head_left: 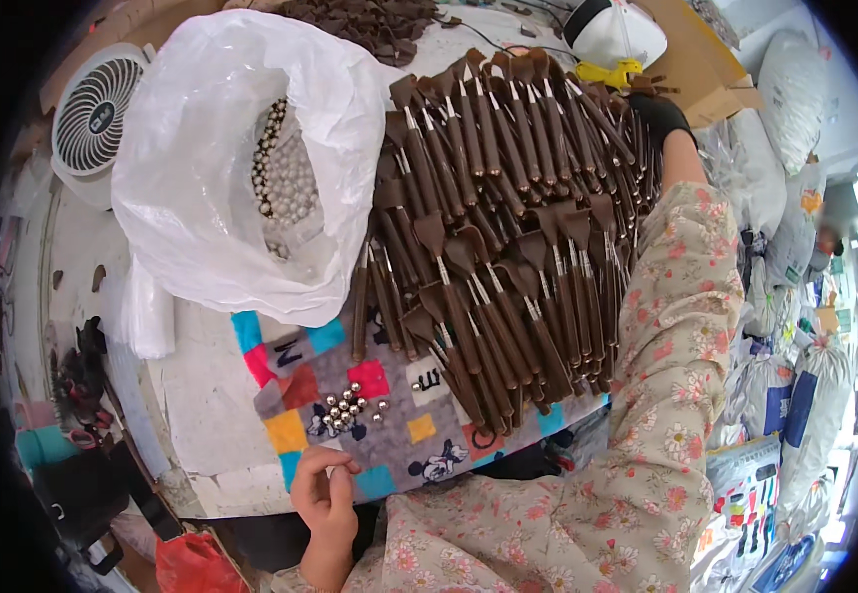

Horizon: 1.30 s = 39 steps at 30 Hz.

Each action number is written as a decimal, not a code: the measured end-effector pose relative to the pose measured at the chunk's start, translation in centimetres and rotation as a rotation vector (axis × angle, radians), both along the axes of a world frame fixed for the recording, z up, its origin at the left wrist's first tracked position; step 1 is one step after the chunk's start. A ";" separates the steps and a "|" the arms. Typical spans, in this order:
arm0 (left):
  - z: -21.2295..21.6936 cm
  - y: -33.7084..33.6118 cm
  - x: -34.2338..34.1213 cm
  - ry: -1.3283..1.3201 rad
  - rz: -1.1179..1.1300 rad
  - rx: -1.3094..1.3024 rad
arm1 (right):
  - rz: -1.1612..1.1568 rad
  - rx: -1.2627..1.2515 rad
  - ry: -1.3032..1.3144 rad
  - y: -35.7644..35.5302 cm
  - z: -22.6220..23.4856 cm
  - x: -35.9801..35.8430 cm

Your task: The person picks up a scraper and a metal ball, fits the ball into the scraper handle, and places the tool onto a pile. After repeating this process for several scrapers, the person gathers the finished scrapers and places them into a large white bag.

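The person's left hand (pixel 322 499) is hanging just over the near edge of a patchwork-patterned cloth (pixel 378 481), its fingers curling loosely toward the thumb; whether anything small is sitting between them, I cannot tell. Just beyond it, a small cluster of shiny silver balls (pixel 345 405) is lying loose on the cloth, a few straying to the right.

The right hand (pixel 658 117), wearing a black glove, is resting at the far right corner of a big pile of brown-handled tools (pixel 533 247) — its fingers are mostly hiding, so I cannot tell whether they are gripping one. A floral sleeve (pixel 681 316) is running along the pile's right side. The tools are lying in overlapping rows, silver collars showing below flared brown tops, and are covering much of the cloth.

Left of the pile, a white plastic bag (pixel 187 188) is standing open, with many more balls (pixel 296 178) showing inside. A white fan (pixel 101 117) is standing behind the bag's left side. Near the right hand, a yellow object (pixel 607 74) is lying below a white-and-black cap (pixel 622 35) — and a cardboard box (pixel 706 59) is standing just beyond
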State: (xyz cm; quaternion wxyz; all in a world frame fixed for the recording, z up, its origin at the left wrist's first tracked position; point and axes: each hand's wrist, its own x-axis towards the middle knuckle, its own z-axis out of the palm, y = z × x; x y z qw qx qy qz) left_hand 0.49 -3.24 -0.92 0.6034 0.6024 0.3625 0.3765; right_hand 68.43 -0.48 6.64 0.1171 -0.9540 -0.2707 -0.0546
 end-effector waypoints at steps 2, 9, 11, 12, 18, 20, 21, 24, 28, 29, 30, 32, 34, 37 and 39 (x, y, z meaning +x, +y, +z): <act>0.0 0.0 -0.1 -0.020 0.009 0.002 | 0.014 0.108 0.226 -0.9 0.4 -1.6; -0.7 -0.9 -0.9 0.028 -0.030 -0.013 | 0.312 0.091 0.317 -5.5 0.2 -4.6; -0.7 -1.4 -1.1 0.029 -0.043 0.032 | 0.580 -0.041 0.030 -7.4 0.6 -5.6; -0.6 -1.5 -0.7 0.023 -0.040 0.041 | 0.380 0.086 -0.011 -7.8 0.9 -6.6; -0.6 -2.3 0.5 0.083 0.014 0.109 | 0.306 0.433 -0.217 -18.6 3.1 -21.3; -0.9 -2.8 0.9 0.069 0.145 0.145 | 0.356 0.512 -0.309 -26.4 1.1 -24.8; -0.7 -3.2 0.9 0.017 0.138 0.146 | 0.214 0.415 -0.380 -30.7 1.3 -28.0; -1.1 -4.4 1.3 -0.042 0.099 0.156 | -0.140 0.628 -0.233 -45.1 -0.2 -33.6; -0.4 -7.5 3.8 -0.172 -0.048 0.147 | -0.414 0.457 0.437 -60.9 -9.3 -40.1; -0.1 -8.2 4.5 -0.148 -0.065 0.176 | -0.392 0.347 0.595 -62.1 -11.6 -40.7; 0.0 -9.0 5.3 -0.123 -0.081 0.207 | -0.353 0.018 0.556 -61.7 -13.1 -40.2; 0.4 -10.6 6.8 -0.147 -0.148 0.199 | -0.308 -0.303 0.518 -60.9 -16.8 -39.2; 1.1 -11.3 7.8 -0.193 -0.194 0.216 | -0.430 -0.051 -0.085 -58.9 -20.2 -38.8; 1.0 -13.7 8.0 -0.196 -0.218 0.321 | -0.408 -0.208 0.158 -56.8 -18.4 -36.6; 0.2 -14.4 7.3 -0.161 -0.213 0.411 | -0.395 -0.204 0.167 -55.4 -18.2 -35.9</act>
